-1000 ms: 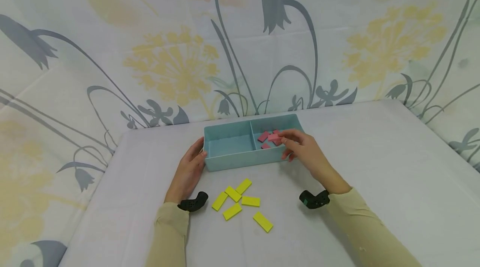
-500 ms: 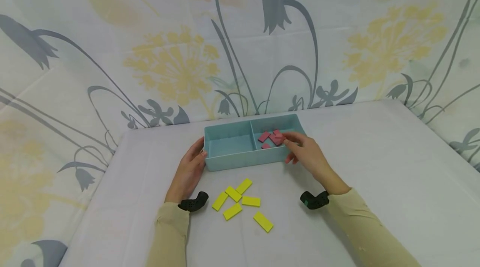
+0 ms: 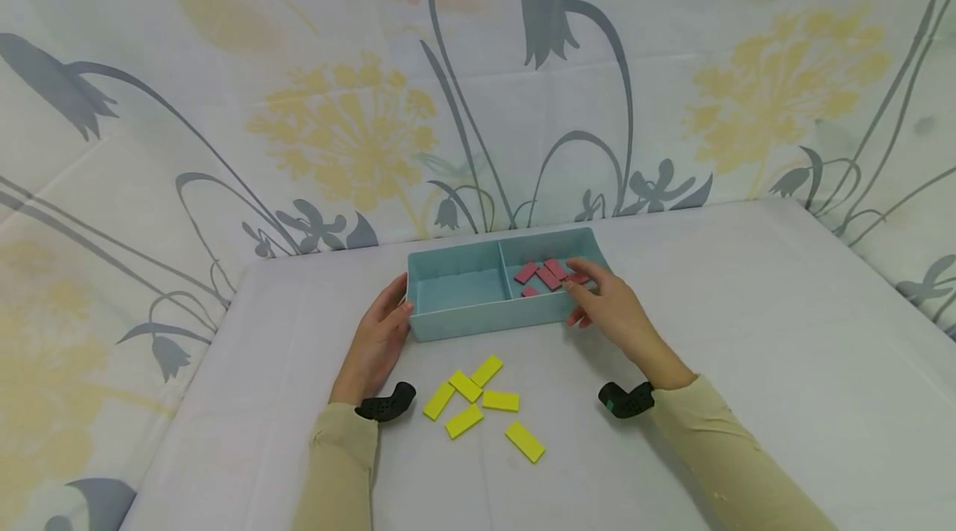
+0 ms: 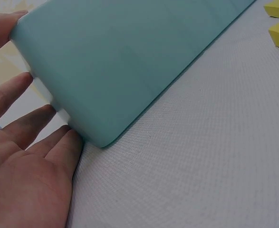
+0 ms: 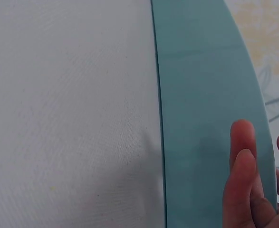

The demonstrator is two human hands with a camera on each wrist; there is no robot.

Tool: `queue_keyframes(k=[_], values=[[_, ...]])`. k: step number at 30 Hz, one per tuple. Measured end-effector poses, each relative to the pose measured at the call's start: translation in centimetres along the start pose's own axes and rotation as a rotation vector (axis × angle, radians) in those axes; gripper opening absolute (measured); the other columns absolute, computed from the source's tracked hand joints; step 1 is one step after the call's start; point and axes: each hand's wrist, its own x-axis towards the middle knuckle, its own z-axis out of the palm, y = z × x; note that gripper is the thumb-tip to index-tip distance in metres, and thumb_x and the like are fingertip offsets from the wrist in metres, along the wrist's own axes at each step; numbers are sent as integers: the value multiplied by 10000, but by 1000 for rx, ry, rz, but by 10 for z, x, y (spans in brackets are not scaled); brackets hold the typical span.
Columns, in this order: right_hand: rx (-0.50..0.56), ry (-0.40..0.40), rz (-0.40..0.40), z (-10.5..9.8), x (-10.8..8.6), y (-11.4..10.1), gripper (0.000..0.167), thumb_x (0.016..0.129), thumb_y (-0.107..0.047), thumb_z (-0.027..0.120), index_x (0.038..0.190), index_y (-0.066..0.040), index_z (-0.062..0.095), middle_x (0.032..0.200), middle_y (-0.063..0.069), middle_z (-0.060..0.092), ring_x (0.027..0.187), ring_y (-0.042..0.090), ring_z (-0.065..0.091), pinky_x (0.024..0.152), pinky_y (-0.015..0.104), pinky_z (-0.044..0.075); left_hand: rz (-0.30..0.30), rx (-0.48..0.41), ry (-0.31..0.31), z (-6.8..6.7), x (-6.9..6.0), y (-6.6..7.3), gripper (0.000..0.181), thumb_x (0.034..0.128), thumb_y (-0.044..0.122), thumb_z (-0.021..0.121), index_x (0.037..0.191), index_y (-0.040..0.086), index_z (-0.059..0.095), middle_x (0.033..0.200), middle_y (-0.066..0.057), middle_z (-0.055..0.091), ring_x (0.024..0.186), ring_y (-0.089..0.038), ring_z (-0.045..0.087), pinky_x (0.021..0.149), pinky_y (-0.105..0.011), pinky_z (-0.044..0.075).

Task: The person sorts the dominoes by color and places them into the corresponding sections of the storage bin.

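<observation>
A light blue two-compartment box [image 3: 459, 319] stands on the table. My left hand [image 3: 378, 338] rests against its left end. In the left wrist view the fingers [image 4: 27, 126] are fairly straight, their tips touching the box [image 4: 115, 61]. My right hand [image 3: 608, 303] is over the box's front right corner, thumb and index finger parted at the right compartment. Several pink tiles [image 3: 548, 278] lie in that compartment, one [image 3: 578, 276] beside those fingertips and partly hidden by them. The right wrist view shows other fingers [image 5: 244, 166] outside the box's front wall [image 5: 201, 95].
Several yellow tiles [image 3: 465, 420] lie loose in front of the box, two of them touching or overlapping. The left compartment [image 3: 459, 286] shows a bare floor. A flower-patterned cloth [image 3: 478, 83] hangs behind the white-covered table [image 3: 747, 307].
The pink tile that the right hand pinched has come down into the right compartment and been let go. Thumb and index finger have parted. The left hand stays at the box.
</observation>
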Motion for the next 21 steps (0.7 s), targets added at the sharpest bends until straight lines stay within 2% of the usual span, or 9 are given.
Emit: queue_keyframes(k=[3,10,12,17,21], values=[[-9,-4,7,0,0,0,480,911,-389,466,1332,-170,398,684,72,647,646,243,612,635,369,456,1,1,-2,0,-1,0,551,931,56,443,1418,68,187,1482,-69,94,1341,-198,121,1070,-346,142],[1,-9,-11,0,0,0,430,923,-342,462,1307,-150,432,648,64,635,641,244,610,651,392,469,1,5,8,0,-1,0,556,928,70,458,1417,73,193,1480,-60,107,1339,-187,132,1068,-331,152],[12,-9,-11,0,0,0,416,925,-327,464,1301,-151,439,674,85,636,639,255,611,647,377,474,-2,9,12,0,-1,-1,552,931,68,450,1417,73,191,1480,-55,106,1340,-181,130,1067,-324,153],[60,-23,-18,-2,0,1,401,926,-307,472,1293,-148,444,934,114,608,660,297,619,637,340,497,-12,13,20,-1,-1,-2,541,933,74,448,1416,88,204,1479,-43,115,1338,-169,138,1065,-307,162],[99,-28,-42,-3,-1,1,386,922,-292,484,1267,-121,469,1044,128,571,642,306,608,605,341,511,-1,9,13,-1,0,-2,544,931,78,454,1416,89,207,1478,-44,118,1338,-174,139,1062,-302,170]])
